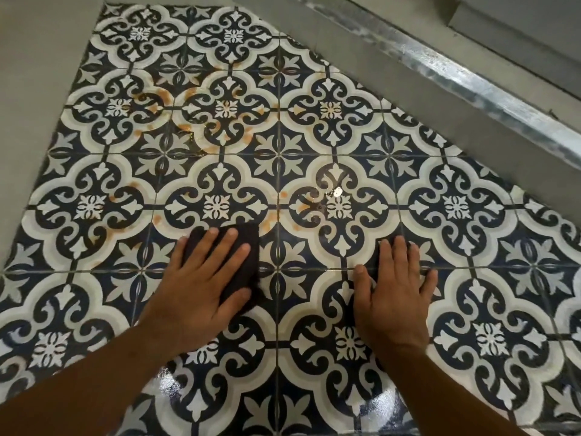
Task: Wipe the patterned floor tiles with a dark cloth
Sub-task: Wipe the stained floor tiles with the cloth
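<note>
Dark cloth (242, 265), near-black and bunched up, sits on the patterned floor tiles (456, 234) just left of centre, in the near half of the view. My left hand (204, 284) lies flat on top of it, fingers spread and pressing down rather than curled round it, so it's pinned under the palm, not clutched. Most of the cloth is hidden under that hand; I only see a strip along its far and right edges, so I can't tell its real shape or whether it's folded.

My right hand (394, 294) is palm-down on bare tile to the right, fingers stretched out and close together, holding nothing. The two hands are apart, with a tile motif between them.

Tiles are navy and off-white with scrolls and flower medallions. Orange-brown stains (188, 127) are scattered over the far-left tiles, with more just beyond the cloth. A small bright glint (337, 191) sits on the tile beyond my right hand; can't tell if it's wet or a scrap. Nearest tiles look glossy.

No containers anywhere. Grey concrete (31, 73) borders the tiling on the left, and a metal rail (471, 80) runs diagonally across the far right. Both forearms are cut off by the near edge.
</note>
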Demonstrator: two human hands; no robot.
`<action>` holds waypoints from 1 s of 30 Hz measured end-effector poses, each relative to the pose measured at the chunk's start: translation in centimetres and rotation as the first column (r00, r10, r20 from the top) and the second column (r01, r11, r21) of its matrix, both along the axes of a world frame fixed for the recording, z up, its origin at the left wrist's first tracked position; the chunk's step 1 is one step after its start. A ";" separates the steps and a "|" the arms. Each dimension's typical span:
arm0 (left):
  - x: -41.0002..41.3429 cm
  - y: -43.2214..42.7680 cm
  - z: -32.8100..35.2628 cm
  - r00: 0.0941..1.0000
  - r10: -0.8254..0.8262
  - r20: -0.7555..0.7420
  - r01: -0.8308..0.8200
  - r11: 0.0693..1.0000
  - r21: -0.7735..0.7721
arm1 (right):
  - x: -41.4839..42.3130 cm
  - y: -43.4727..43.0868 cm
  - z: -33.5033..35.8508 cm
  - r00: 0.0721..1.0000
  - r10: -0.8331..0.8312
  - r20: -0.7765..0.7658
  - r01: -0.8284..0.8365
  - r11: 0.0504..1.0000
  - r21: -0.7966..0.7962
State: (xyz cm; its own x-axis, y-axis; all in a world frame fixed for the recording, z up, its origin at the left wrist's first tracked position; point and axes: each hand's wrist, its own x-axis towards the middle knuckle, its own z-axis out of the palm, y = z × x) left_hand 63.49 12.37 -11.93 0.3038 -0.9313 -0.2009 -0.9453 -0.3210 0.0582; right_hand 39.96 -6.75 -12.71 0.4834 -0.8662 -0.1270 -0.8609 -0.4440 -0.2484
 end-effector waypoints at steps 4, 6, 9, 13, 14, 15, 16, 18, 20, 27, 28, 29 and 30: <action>1.3 -1.3 0.0 0.997 0.071 0.012 -0.071 0.997 0.011 | -0.1 0.1 -0.1 1.000 -0.001 0.024 0.001 1.000 0.001; 0.6 -3.9 0.2 0.985 0.170 0.018 -0.170 0.985 -0.007 | -0.1 0.0 -0.1 1.000 0.000 0.026 0.000 1.000 0.001; -1.6 -7.3 0.1 0.973 0.229 0.020 -0.228 0.973 -0.034 | -0.2 0.0 0.1 0.999 0.004 0.033 -0.005 1.000 0.009; -5.2 -8.0 0.0 0.991 0.133 0.007 -0.132 0.991 -0.031 | -0.1 0.0 0.3 0.999 0.007 0.044 -0.008 1.000 0.023; -5.6 -7.5 0.1 0.996 0.087 -0.009 -0.087 0.996 -0.036 | -0.1 0.0 0.3 0.999 0.005 0.043 -0.006 1.000 0.027; -5.6 -7.0 0.0 0.999 0.043 -0.018 -0.044 0.998 -0.038 | 0.0 0.0 0.4 0.999 0.003 0.039 -0.004 0.999 0.032; -5.3 -6.6 0.0 1.000 0.004 -0.022 -0.005 0.999 -0.038 | -0.1 0.0 0.5 0.999 0.003 0.035 -0.004 0.999 0.037; -4.2 -6.6 -0.1 1.000 -0.022 -0.011 0.021 0.999 -0.040 | -0.1 0.1 0.6 0.999 0.008 0.037 -0.009 0.999 0.042; -3.2 -8.2 -0.2 0.999 0.042 -0.008 -0.042 0.998 -0.050 | -0.1 0.1 0.7 0.999 0.010 0.044 -0.012 0.999 0.045; -5.7 -15.0 -0.4 0.978 0.210 -0.001 -0.209 0.976 -0.059 | -0.3 0.0 0.9 0.999 0.013 0.040 -0.016 0.996 0.086; -6.3 -14.6 -0.5 0.986 0.167 -0.009 -0.168 0.984 -0.059 | -0.3 0.0 0.9 0.999 0.012 0.036 -0.016 0.995 0.097; -6.6 -13.9 -0.5 0.993 0.118 -0.014 -0.118 0.991 -0.059 | -0.2 -0.1 0.9 1.000 0.015 0.026 -0.018 0.994 0.106; -6.7 -13.0 -0.4 0.998 0.067 -0.015 -0.067 0.996 -0.057 | -0.2 -0.1 1.0 1.000 0.017 0.016 -0.018 0.993 0.114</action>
